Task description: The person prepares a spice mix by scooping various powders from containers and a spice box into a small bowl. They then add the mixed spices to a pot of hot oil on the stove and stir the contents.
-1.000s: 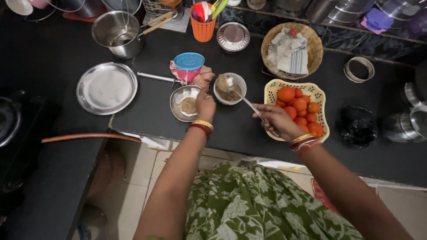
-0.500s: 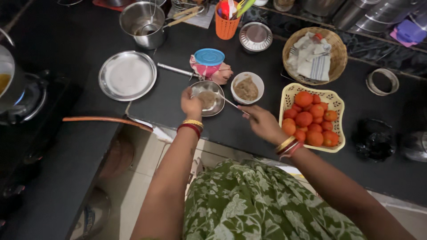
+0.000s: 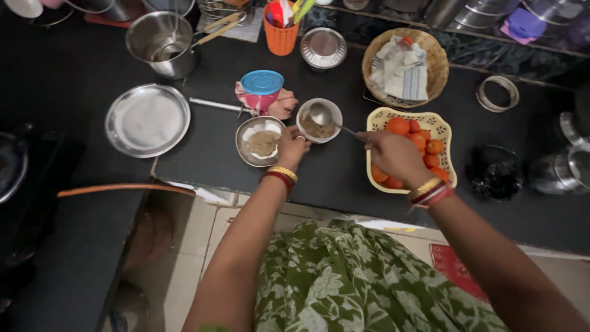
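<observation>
Right hand (image 3: 393,155) holds spoon (image 3: 329,118) — over bowl (image 3: 319,121), beside left hand (image 3: 291,144).

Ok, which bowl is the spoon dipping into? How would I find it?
Find the yellow basket of tomatoes on the black counter. Just left of it, by the left hand, sits a small white bowl. Unlike the flatter steel dish beside it, it holds the spoon.

Just beyond the fingers (image 3: 294,136), the steel bowl (image 3: 260,141), white bowl (image 3: 318,120) and blue-lidded cup (image 3: 262,83) crowd the tabletop (image 3: 203,141). The tomato basket (image 3: 410,147) blocks the right. Nearer than the fingers, bare tabletop lies open.
</observation>
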